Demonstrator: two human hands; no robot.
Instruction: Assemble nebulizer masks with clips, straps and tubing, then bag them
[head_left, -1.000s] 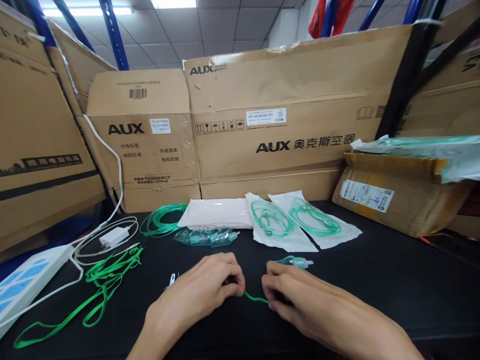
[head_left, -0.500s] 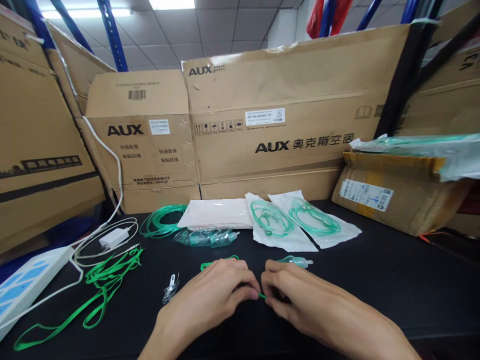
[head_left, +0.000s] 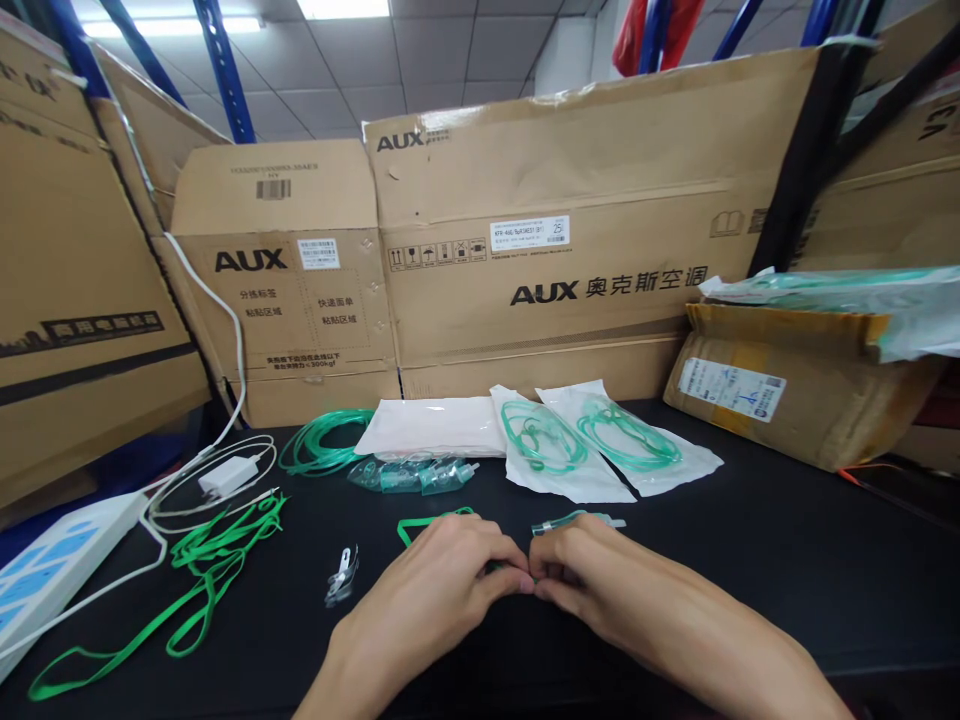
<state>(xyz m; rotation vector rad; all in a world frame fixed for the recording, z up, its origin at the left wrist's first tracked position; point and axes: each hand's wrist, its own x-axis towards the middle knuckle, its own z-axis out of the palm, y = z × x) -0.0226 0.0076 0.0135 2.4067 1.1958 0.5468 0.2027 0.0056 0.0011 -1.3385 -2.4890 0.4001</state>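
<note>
My left hand [head_left: 457,565] and my right hand [head_left: 600,565] meet fingertip to fingertip above the black table. Both are closed in a pinch on a thin green strap [head_left: 407,528], which loops out behind my left hand; only a speck of it shows between the fingertips. Just behind my right hand lies a clear greenish plastic mask [head_left: 547,525], mostly covered by the hand. To the left of my left hand rest small metal strips with clear bits [head_left: 343,578]. A bundle of loose green straps [head_left: 217,560] lies farther left.
Along the back are a coil of green tubing [head_left: 322,445], clear mask parts [head_left: 412,474], a white packet [head_left: 435,425] and two opened packs with tubing [head_left: 544,440]. A power strip [head_left: 67,560] and white cable sit left; a cardboard box [head_left: 795,390] stands right.
My fingertips have come together, hiding the short piece of green strap that showed between them. Both hands shifted slightly right, and more of the strap loop and mask shows behind them.
</note>
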